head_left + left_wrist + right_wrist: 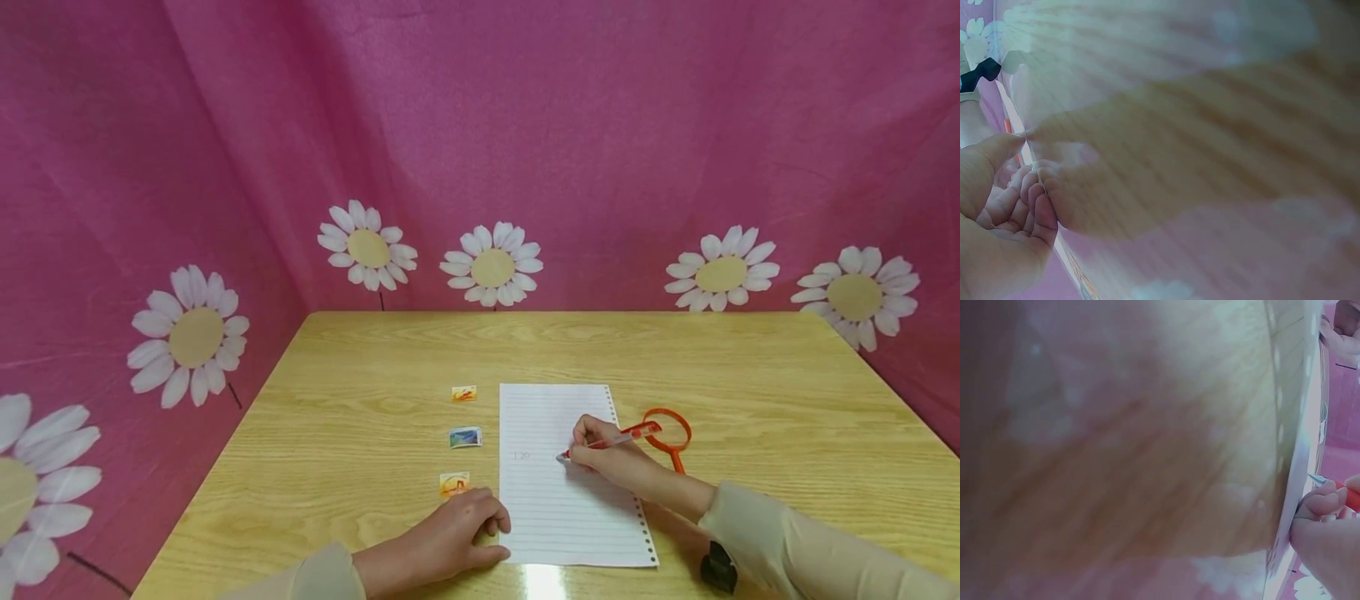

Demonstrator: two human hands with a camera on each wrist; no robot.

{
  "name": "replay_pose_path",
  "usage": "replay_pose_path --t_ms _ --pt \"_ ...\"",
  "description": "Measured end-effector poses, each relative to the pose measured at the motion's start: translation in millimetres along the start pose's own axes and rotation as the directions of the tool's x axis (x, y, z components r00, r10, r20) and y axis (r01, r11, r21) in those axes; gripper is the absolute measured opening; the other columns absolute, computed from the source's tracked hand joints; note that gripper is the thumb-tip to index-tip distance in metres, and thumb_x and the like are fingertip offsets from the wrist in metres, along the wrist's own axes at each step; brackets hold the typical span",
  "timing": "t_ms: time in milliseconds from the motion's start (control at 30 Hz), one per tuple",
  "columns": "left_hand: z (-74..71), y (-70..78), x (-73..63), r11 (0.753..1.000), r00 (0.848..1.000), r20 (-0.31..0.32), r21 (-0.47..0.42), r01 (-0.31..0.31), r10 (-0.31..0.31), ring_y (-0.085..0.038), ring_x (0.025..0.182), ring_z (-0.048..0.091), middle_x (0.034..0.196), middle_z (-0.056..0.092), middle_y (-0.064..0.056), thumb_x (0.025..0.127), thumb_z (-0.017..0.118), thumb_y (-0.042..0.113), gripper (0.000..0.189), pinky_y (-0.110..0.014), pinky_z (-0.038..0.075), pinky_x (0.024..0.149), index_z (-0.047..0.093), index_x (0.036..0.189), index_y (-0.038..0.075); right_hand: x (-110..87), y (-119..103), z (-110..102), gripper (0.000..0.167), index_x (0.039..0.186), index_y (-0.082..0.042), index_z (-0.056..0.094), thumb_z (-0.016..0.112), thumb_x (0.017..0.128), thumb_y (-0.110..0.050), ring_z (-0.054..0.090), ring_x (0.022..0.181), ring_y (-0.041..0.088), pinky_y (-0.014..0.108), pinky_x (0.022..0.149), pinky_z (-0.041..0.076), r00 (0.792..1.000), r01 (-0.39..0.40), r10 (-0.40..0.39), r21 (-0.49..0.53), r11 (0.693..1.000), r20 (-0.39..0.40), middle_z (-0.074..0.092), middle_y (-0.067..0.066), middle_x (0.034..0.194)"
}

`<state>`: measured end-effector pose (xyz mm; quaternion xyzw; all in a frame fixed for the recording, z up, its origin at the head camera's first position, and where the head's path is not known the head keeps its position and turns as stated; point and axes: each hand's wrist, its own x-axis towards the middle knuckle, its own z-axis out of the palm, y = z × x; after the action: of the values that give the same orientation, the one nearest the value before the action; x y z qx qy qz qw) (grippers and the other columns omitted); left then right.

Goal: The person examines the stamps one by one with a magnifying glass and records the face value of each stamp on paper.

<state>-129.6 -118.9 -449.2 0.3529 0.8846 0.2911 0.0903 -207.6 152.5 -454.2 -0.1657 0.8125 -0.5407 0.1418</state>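
My right hand (611,454) pinches a red pen (634,432) with a clear barrel, its tip close over a sheet of lined paper (555,525). Small handwriting, which looks like "1 20", stands left of the tip. In the right wrist view the pen (1349,495) points out from between bent fingers. My left hand (453,537) rests at the lower left edge of the sheet with fingers loosely bent and nothing in its grip. Just beyond it lies a yellow-orange stamp (453,483), partly covered by the hand in the head view.
A blue-green stamp (466,437) and another yellow-orange stamp (463,393) lie in a column left of the sheet. Behind the right hand is a red magnifying glass (677,450). The wooden table (360,400) meets a pink flowered cloth (600,167).
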Motion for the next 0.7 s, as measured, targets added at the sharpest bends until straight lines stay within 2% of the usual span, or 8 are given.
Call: replay_pose_path --t_ms 100,333,700 --pt "0.1 -0.7 0.1 1.0 1.0 -0.004 0.006 -0.01 0.01 0.005 0.078 0.043 0.082 0.052 0.008 0.088 0.074 0.023 0.017 -0.011 0.041 0.072 0.063 0.095 0.013 -0.2 -0.2 0.0 0.017 0.089 0.005 0.045 0.059 0.083 -0.003 0.039 0.06 0.003 0.016 0.055 0.032 1.0 -0.005 0.005 0.003 1.0 -0.007 0.043 -0.005 0.068" --pt "1.4 -1.2 -2.0 0.999 0.999 -0.001 -0.008 -0.032 0.032 0.005 0.078 0.041 0.083 0.052 0.006 0.089 0.073 0.024 0.017 -0.011 0.04 0.072 0.062 0.095 0.013 -0.4 0.1 -0.5 0.015 0.088 0.0 0.045 0.059 0.083 -0.004 0.039 0.058 0.004 0.016 0.054 0.032 0.995 -0.074 0.076 0.023 0.997 -0.062 0.043 -0.004 0.067" --pt "-1.1 0.1 -1.1 0.999 0.999 -0.013 0.004 -0.035 0.035 0.005 0.078 0.042 0.083 0.053 0.006 0.089 0.073 0.024 0.017 -0.011 0.04 0.071 0.062 0.095 0.012 0.7 2.2 -1.6 0.016 0.088 0.003 0.044 0.058 0.085 -0.004 0.039 0.058 0.003 0.016 0.054 0.032 0.998 -0.03 0.029 -0.006 1.0 -0.05 0.044 -0.003 0.068"
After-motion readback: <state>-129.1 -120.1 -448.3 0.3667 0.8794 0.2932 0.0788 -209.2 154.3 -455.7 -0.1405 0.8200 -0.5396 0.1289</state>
